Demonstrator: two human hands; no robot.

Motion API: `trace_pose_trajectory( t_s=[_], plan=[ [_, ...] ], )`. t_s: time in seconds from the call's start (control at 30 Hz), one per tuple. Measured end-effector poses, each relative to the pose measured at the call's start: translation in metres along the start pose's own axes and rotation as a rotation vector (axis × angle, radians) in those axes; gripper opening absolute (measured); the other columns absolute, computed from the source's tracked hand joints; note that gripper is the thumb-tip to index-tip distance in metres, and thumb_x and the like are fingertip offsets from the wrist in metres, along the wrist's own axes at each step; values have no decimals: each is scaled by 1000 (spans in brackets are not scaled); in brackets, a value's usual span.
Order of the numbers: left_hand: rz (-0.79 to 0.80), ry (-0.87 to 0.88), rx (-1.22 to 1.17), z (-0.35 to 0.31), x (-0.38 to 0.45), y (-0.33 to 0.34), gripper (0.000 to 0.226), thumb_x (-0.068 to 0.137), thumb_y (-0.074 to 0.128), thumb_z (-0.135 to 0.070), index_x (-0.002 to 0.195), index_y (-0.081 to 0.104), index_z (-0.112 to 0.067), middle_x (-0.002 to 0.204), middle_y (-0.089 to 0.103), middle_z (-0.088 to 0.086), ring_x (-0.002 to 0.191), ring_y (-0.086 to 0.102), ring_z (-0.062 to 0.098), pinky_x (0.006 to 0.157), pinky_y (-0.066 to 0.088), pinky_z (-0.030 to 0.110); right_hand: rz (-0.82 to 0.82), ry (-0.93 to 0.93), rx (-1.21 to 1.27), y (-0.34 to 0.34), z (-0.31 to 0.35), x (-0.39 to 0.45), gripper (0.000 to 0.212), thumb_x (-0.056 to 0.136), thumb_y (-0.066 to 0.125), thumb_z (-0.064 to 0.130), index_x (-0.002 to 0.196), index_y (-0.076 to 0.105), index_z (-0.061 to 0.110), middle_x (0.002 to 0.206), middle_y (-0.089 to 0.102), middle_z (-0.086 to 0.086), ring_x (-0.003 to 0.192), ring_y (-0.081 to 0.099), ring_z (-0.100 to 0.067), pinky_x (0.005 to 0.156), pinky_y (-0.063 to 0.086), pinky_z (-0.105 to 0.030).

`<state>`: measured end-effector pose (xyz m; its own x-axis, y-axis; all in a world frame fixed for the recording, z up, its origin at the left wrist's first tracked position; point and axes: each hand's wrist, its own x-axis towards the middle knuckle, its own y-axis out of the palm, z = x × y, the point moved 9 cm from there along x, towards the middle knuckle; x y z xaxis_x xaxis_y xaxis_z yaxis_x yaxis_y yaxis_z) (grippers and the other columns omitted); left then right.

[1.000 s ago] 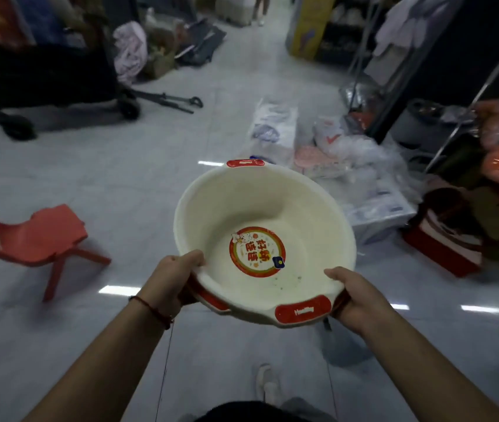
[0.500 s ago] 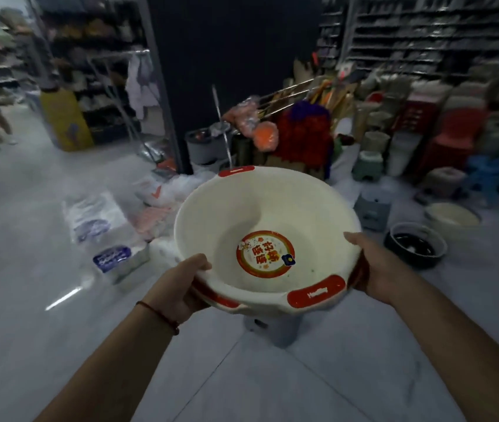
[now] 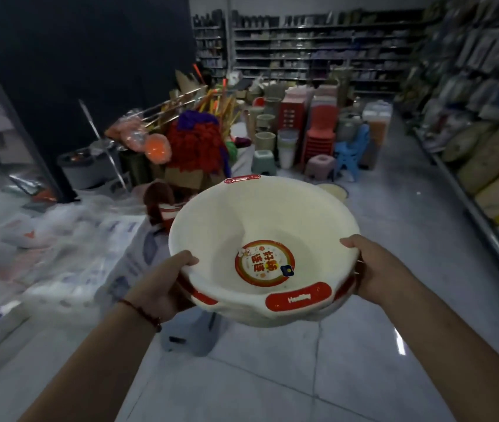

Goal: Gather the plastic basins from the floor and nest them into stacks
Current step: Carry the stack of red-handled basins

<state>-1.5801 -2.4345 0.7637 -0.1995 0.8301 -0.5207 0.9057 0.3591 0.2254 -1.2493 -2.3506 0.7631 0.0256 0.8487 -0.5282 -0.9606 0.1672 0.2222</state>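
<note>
A cream basin point(image 3: 260, 236) with red grip patches on its rim and a round red sticker on its bottom is riding in the air in front of the person, mouth up and tipped a little toward the camera. The left hand point(image 3: 163, 287) is gripping the near-left rim, thumb lying over the edge and fingers curled underneath; the right hand point(image 3: 373, 269) is gripping the right rim the same way. A second rim seems to be peeking out under the first at both sides, so this is probably already a small nested stack, though I cannot tell how many are in it. Just beyond the far rim, part of another pale basin point(image 3: 335, 191) is sitting on the grey tiled floor point(image 3: 364, 345), so gathering looks to be under way with at least that one left. Farther off, stools and stacked red chairs point(image 3: 318, 135) are standing by the shelves point(image 3: 303, 47).
</note>
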Motion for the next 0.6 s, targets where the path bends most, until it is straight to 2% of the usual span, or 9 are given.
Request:
trace_pose_trajectory(
  t_s=[0.1, 0.2, 0.27, 0.4, 0.5, 0.6],
  plan=[
    [62, -30, 52, 14, 13, 64, 36, 90, 58, -17, 125, 57, -7, 106, 71, 23, 85, 67, 37, 60, 60, 44, -70, -15, 54, -64, 19, -8, 24, 85, 64, 20, 107, 63, 9, 103, 64, -14, 91, 60, -31, 65, 51, -36],
    [137, -64, 93, 24, 23, 130, 36, 90, 60, -17, 124, 56, -7, 109, 70, 23, 92, 67, 39, 60, 60, 46, -168, -33, 120, -126, 37, -17, 29, 83, 67, 20, 110, 63, 9, 107, 66, -15, 98, 62, -32, 78, 57, -43],
    [181, -86, 110, 27, 29, 170, 36, 90, 61, -17, 123, 57, -6, 112, 70, 23, 99, 66, 40, 59, 60, 46, -221, -51, 144, -161, 49, -23, 33, 82, 68, 22, 113, 63, 10, 108, 66, -15, 100, 63, -34, 88, 55, -50],
    [273, -127, 193, 29, 42, 237, 40, 90, 61, -19, 126, 57, -4, 118, 67, 21, 104, 65, 37, 59, 61, 43, -323, -69, 196, -217, 67, -32, 22, 84, 69, 21, 102, 62, 12, 105, 65, -15, 96, 61, -33, 88, 55, -50],
    [332, -120, 216, 28, 55, 280, 42, 88, 63, -22, 128, 59, -6, 117, 69, 18, 108, 65, 36, 69, 61, 44, -365, -80, 245, -243, 78, -32, 29, 82, 69, 21, 109, 62, 12, 107, 67, -16, 98, 63, -35, 81, 57, -49],
    [375, -112, 241, 25, 71, 316, 40, 89, 64, -22, 126, 60, -8, 115, 70, 17, 108, 65, 36, 80, 58, 45, -405, -97, 262, -263, 89, -25, 34, 82, 69, 20, 115, 62, 13, 111, 67, -18, 101, 64, -37, 84, 56, -55]
  ],
)
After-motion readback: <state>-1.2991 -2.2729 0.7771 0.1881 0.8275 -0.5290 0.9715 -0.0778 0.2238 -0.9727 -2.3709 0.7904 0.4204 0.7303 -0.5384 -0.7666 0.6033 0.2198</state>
